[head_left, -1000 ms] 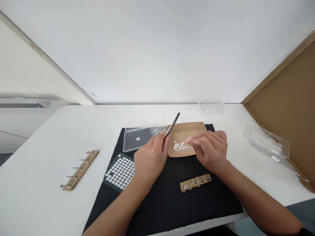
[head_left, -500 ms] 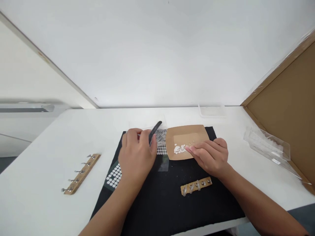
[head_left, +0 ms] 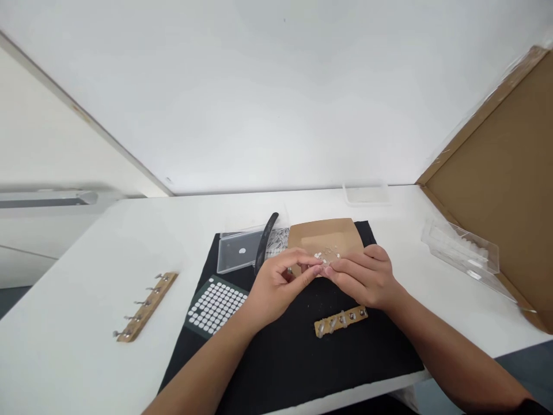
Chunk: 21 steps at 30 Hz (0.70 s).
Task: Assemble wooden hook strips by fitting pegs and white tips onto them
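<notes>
My left hand (head_left: 280,282) and my right hand (head_left: 363,276) meet over the front edge of a brown cardboard tray (head_left: 298,231). Thumb and fingers of both are pinched together, fingertips nearly touching. Whatever lies between them is too small to make out. Small white discs (head_left: 318,255) and clear bits lie in the tray just beyond the fingertips. Left of it, a black curved tool (head_left: 264,245) rests by a shallow clear box (head_left: 235,253) with one white disc inside. A dark green sheet of white round dots (head_left: 218,305) lies nearer, beside my left forearm.
A wooden strip with metal posts and clear pieces (head_left: 341,321) lies on the black mat (head_left: 311,369). Another wooden strip with metal posts (head_left: 147,305) is at left. Clear plastic containers (head_left: 470,253) stand at right, a clear tray (head_left: 366,195) behind, and cardboard (head_left: 496,190) beyond.
My left hand has moved right, away from the black tool and the clear box, to meet my right hand at the tray. The black tool now stays behind. My right hand keeps its pinch.
</notes>
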Tool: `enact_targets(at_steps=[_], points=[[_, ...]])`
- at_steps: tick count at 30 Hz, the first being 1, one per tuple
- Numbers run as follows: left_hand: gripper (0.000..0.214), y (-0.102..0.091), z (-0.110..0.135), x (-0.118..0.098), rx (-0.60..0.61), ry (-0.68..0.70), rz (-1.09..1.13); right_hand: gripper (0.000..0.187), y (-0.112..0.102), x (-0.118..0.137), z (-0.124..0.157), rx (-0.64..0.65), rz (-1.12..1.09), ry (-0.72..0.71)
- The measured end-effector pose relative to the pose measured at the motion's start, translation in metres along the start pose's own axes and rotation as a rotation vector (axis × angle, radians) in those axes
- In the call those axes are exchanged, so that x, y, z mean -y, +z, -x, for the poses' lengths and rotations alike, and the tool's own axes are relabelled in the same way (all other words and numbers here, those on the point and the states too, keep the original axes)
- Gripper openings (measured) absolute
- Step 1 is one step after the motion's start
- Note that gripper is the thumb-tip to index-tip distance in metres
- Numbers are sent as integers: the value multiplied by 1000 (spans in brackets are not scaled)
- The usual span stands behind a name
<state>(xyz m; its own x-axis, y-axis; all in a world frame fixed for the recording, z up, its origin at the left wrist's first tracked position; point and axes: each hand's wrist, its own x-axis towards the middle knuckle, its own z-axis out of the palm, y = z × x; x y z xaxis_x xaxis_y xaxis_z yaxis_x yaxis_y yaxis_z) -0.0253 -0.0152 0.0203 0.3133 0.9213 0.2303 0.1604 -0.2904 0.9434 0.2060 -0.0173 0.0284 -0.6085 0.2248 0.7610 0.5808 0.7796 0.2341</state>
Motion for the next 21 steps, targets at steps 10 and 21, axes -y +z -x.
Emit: enact_targets(at_steps=[10,21], points=[[18,25,7,-13,91,-36,146,41,-12,-9,-1,114,-70,-33],[36,29,11,-9,82,-228,337,16,-4,-3,8,13,-331,283]])
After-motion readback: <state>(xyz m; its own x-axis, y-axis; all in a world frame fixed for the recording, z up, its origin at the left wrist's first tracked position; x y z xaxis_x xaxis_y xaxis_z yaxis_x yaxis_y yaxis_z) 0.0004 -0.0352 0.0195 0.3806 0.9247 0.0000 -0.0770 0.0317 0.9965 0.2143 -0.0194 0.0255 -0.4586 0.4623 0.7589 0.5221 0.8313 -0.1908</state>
